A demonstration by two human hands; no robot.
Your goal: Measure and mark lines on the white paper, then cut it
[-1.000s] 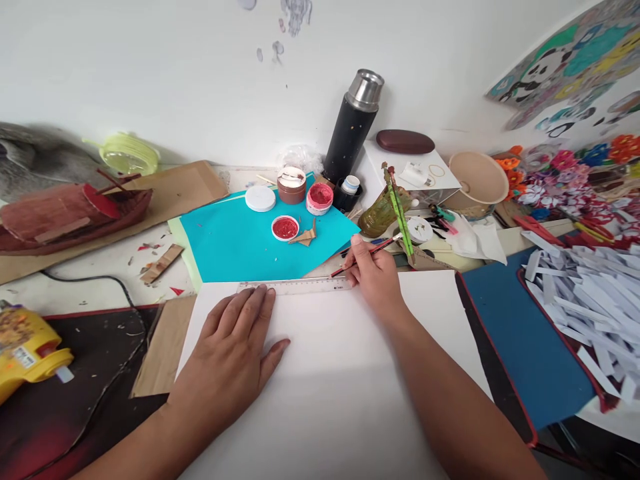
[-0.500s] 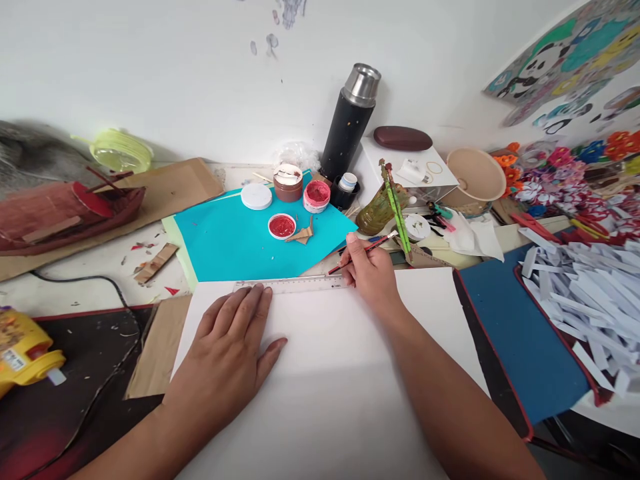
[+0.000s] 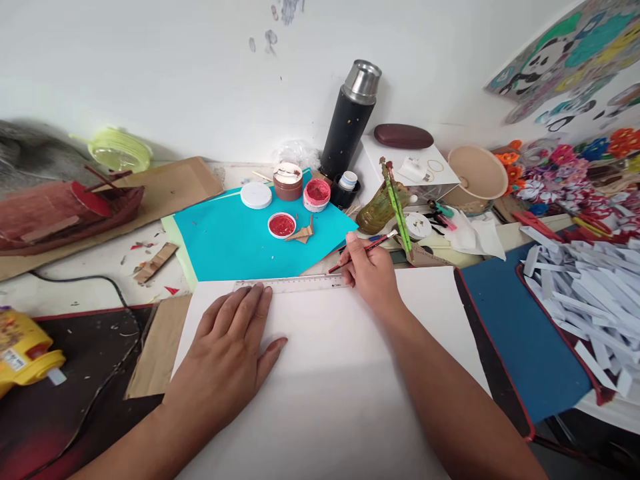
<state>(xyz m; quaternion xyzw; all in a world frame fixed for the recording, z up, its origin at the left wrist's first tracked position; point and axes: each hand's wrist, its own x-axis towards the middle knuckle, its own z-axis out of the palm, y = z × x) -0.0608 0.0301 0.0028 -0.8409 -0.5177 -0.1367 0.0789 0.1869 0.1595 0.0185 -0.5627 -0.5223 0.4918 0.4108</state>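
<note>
Both hands work the ruler (image 3: 293, 285): my left hand (image 3: 231, 347) lies flat pressing its left end, my right hand (image 3: 369, 272) pinches a pencil (image 3: 361, 251) at its right end.

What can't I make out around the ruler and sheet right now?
Head view:
- ruler markings: too small to read.
- pencil shaft: partly hidden inside the right hand.
- white sheet: near edge cut off by the frame bottom; left hand covers part.
- yellow glue gun: cut by the left edge.

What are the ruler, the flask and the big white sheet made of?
The ruler looks like clear plastic; the sheet shows through it. The flask: dark speckled matte body, shiny steel-looking cap. The sheet: matte white paper or thin card; can't tell which.
</note>
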